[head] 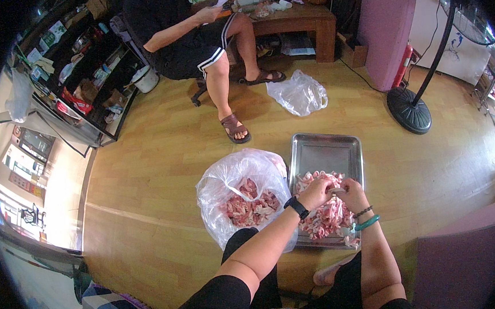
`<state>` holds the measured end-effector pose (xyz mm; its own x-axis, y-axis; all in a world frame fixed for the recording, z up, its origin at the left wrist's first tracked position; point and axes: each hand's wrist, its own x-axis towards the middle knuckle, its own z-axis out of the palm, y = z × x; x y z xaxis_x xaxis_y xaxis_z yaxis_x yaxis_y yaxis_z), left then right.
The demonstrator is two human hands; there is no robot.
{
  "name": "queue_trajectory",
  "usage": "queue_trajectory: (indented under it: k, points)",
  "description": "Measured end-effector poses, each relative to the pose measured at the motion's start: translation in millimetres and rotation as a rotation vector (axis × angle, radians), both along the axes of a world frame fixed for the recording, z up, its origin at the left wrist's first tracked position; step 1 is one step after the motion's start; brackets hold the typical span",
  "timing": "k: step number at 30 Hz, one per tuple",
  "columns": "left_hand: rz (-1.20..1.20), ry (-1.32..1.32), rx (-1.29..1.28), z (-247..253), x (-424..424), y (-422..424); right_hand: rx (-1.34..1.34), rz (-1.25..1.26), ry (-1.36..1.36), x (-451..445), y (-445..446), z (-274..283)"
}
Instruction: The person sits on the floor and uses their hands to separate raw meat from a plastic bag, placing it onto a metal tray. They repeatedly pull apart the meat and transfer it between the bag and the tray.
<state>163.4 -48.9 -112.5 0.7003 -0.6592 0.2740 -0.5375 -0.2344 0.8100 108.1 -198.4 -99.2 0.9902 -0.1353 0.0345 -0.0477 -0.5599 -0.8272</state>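
My left hand [318,194], with a black watch at the wrist, and my right hand [352,194], with a beaded bracelet and a green bangle, meet above a metal tray [327,151]. Between their fingertips they grip a small pale piece [338,190], apparently meat. Beneath them lies a heap of pink-and-white raw meat pieces [327,220] over the tray's middle and near part. To the left, a clear plastic bag [215,187] stands open on the floor, holding more raw meat pieces [251,206]. The fingers partly cover the held piece.
Beyond the bag sits a person [180,51] in sandals, holding papers [224,0]. An empty-looking plastic bag [299,92] lies on the wood-look floor. A fan base [409,109] stands at right, near a fire extinguisher [404,64]. Shelving [91,79] fills the left; a wooden table [292,20] stands behind.
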Motion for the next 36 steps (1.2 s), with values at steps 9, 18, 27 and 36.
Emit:
queue_trajectory:
  k: [9, 18, 27, 36]
  points:
    - [0.092, 0.134, 0.042, -3, 4, 6, 0.272, -0.294, -0.051, 6, -12, -7]
    - [0.126, 0.108, 0.05, 1, 0, 4, 0.417, -0.356, -0.183, 10, -18, -18]
    - [0.088, 0.003, 0.058, 4, 1, -1, 0.084, -0.139, 0.053, 4, -17, -26]
    - [0.081, 0.027, 0.151, 9, 4, -4, -0.086, 0.119, 0.087, 5, -7, -31]
